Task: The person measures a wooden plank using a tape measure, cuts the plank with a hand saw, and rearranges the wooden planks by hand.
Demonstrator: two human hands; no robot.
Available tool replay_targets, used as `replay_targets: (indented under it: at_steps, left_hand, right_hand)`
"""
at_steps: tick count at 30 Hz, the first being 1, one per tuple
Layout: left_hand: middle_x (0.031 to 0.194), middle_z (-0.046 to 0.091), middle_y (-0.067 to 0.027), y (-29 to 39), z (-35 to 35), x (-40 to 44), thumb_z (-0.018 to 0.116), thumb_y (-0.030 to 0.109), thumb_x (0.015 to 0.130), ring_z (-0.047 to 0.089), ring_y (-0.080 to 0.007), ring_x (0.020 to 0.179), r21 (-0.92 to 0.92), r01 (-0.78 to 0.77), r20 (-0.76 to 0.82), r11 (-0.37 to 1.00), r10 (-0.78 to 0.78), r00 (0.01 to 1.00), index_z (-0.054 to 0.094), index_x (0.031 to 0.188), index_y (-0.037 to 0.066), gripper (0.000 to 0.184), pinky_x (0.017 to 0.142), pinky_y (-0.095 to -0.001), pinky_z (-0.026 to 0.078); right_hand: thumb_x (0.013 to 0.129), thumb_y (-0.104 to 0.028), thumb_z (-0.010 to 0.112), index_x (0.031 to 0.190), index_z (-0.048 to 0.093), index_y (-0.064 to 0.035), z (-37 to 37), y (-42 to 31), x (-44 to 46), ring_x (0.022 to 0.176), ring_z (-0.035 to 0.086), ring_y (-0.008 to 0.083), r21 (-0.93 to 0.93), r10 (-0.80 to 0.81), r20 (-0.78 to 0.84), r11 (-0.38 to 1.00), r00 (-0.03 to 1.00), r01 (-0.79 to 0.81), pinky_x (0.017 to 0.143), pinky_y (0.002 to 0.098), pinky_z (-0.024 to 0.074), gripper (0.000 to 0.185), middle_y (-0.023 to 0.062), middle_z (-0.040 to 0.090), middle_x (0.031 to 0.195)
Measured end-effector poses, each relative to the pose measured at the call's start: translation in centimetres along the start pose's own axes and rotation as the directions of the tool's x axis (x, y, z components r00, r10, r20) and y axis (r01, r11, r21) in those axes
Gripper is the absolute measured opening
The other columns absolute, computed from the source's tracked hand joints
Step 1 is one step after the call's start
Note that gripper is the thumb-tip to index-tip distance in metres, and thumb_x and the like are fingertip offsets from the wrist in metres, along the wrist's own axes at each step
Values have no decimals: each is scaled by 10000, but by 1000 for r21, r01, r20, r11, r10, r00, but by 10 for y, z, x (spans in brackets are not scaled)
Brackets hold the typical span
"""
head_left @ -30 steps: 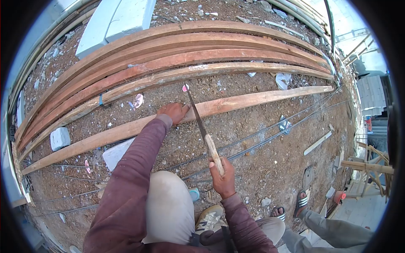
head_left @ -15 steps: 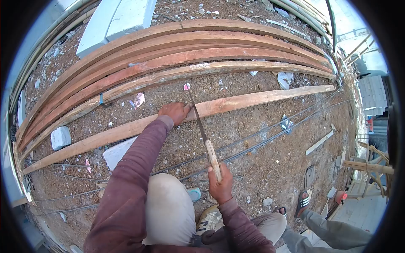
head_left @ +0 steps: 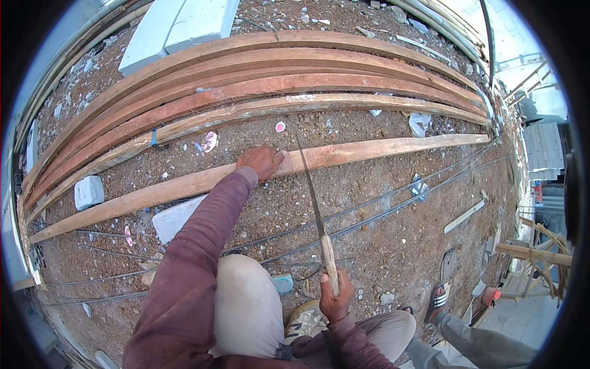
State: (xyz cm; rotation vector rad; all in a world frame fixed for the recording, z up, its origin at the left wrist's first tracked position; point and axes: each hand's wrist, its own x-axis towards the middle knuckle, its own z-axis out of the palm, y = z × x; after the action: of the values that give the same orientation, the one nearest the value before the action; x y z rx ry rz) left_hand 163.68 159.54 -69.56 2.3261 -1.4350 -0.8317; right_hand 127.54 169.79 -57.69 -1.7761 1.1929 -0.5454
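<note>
A long pale wooden beam lies across the dirt in front of me. My left hand grips it near the middle, its fingers pressed over the wood. In my right hand is a handsaw, held by its light wooden handle. The narrow dark saw blade slants away from me and crosses the beam just right of my left hand. How deep the blade sits in the wood I cannot tell.
Several more beams lie side by side beyond. White blocks stand at the back, and another block sits under the near beam. Thin metal rods run along the ground. At lower right is another person's sandalled foot.
My right hand has drawn the saw back toward my body and a little to the right. The left hand keeps its hold on the beam. The whole view has shifted slightly.
</note>
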Motion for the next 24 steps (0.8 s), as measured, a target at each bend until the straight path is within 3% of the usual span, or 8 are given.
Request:
replay_targets:
  at_steps: [5, 9, 15, 16, 18, 21, 23, 24]
  left_hand:
    - [1218, 582, -150, -23, -5, -48, 679, 314, 922, 530, -348, 1163, -91, -229, -551, 969, 143, 822, 618, 1198, 64, 377, 1042, -457, 390]
    - [1347, 528, -203, -50, -14, -161, 735, 302, 882, 458, -406, 1287, -17, 6, -649, 1000, -16, 760, 554, 1300, -1, 547, 1108, -493, 337]
    - [1619, 189, -260, -109, -1, -282, 855, 668, 584, 147, -446, 1516, 261, 372, -282, 891, -298, 912, 169, 1580, -4, 1383, 1207, -629, 127]
    - [1625, 183, -254, -115, -4, -284, 857, 653, 593, 130, -444, 1522, 299, 363, -251, 882, -294, 922, 161, 1585, 3, 1374, 1210, -633, 113]
    - [1638, 170, -240, -122, -19, -284, 861, 622, 612, 97, -441, 1534, 382, 319, -166, 868, -275, 947, 146, 1595, 18, 1357, 1216, -640, 86]
    - [1491, 393, -203, -174, -23, -276, 889, 504, 598, 341, -395, 1413, 385, 220, -152, 896, -174, 973, 314, 1518, 30, 1185, 1185, -554, 241]
    - [1287, 519, -157, -178, -30, -272, 889, 387, 605, 486, -347, 1224, 416, 145, -199, 898, -66, 978, 441, 1405, 40, 980, 1081, -485, 362]
    - [1265, 523, -158, -165, -35, -274, 883, 370, 611, 492, -349, 1206, 383, 167, -210, 908, -90, 973, 454, 1391, 40, 950, 1063, -481, 370]
  right_hand:
    - [939, -181, 653, 1086, 557, 26, -31, 30, -32, 863, 581, 388, -282, 44, -69, 957, 997, -62, 739, 456, 456, 271, 196, 554, 930]
    - [878, -201, 705, 1190, 508, 58, -5, 95, -33, 1058, 524, 442, -521, 73, 47, 853, 996, -38, 905, 513, 418, 451, 256, 542, 1095]
    - [794, -243, 771, 1192, 568, -54, 1, 98, 15, 1086, 559, 364, -706, 168, 400, 683, 901, 186, 892, 481, 459, 486, 179, 570, 1132]
    - [788, -248, 777, 1182, 575, -67, 4, 90, 40, 1088, 563, 349, -731, 215, 426, 654, 879, 194, 886, 474, 461, 478, 164, 573, 1137]
    - [786, -231, 776, 1197, 568, -56, 21, 70, 103, 1117, 552, 336, -661, -108, 369, 668, 923, 343, 922, 468, 444, 493, 140, 570, 1172]
    - [773, -162, 714, 1466, 416, -72, 58, 44, 210, 1304, 463, 335, -725, -400, 400, 413, 825, 552, 1082, 467, 378, 761, 148, 471, 1422]
    - [815, -181, 699, 1444, 442, -112, 81, 45, 268, 1315, 477, 314, -786, -568, 434, 142, 700, 602, 1103, 463, 375, 682, 128, 524, 1387]
    - [818, -183, 709, 1424, 455, -125, 88, 45, 293, 1308, 491, 311, -770, -444, 494, 174, 747, 613, 1105, 465, 378, 660, 119, 545, 1370]
